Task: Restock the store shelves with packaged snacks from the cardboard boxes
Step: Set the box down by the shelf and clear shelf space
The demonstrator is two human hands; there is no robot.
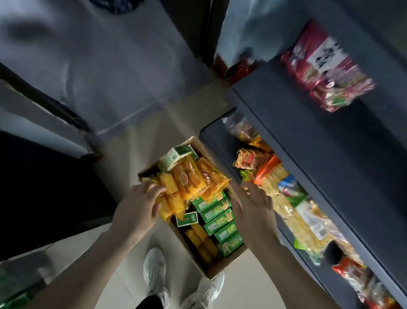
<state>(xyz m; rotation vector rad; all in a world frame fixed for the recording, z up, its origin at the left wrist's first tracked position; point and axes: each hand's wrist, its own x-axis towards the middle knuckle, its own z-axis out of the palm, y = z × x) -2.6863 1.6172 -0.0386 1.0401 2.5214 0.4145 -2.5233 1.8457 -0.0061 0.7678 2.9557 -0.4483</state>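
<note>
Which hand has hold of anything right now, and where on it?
The left hand grips the near left end of the yellow plastic snack packets atop the open cardboard box. The right hand hovers open, holding nothing.

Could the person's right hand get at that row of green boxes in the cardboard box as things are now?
Probably yes. The right hand hovers open right beside the row of green boxes, which lies uncovered along that side of the cardboard box. The orange snack packets are piled further left, under the left hand, so they don't seem to block it.

Dim, motion-blurred edges, wide-angle distortion, dark left
</note>
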